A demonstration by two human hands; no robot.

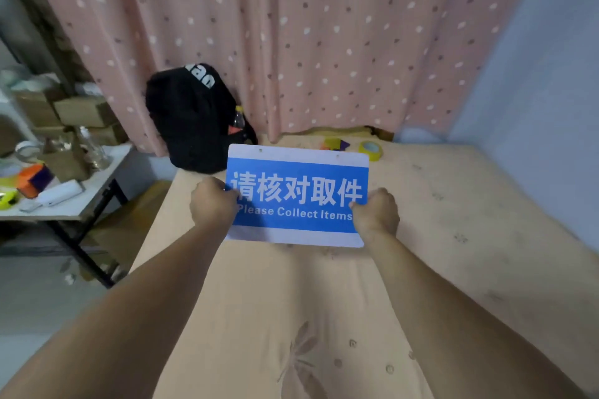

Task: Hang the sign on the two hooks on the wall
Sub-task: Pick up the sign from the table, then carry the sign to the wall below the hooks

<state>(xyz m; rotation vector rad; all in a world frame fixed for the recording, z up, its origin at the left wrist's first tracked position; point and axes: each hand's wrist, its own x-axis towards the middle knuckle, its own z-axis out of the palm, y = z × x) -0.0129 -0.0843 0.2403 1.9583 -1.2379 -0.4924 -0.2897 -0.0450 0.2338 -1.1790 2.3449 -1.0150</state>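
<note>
Left hand (212,202) and right hand (376,214) clamp the sign (298,194) side edges (above bare mattress (453,236))

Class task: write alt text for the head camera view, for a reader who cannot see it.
Two bare hands, left hand and right hand, grip the side edges of a blue and white sign reading "Please Collect Items" above a peach mattress. A black backpack and a pink dotted curtain lie beyond; no hooks are visible.

Both bare arms reach forward, nearly straight, converging slightly toward the hands. The left hand (212,202) and right hand (377,212) are closed in fists (thumbs on top), knuckles facing the camera, level with each other and apart.
</note>
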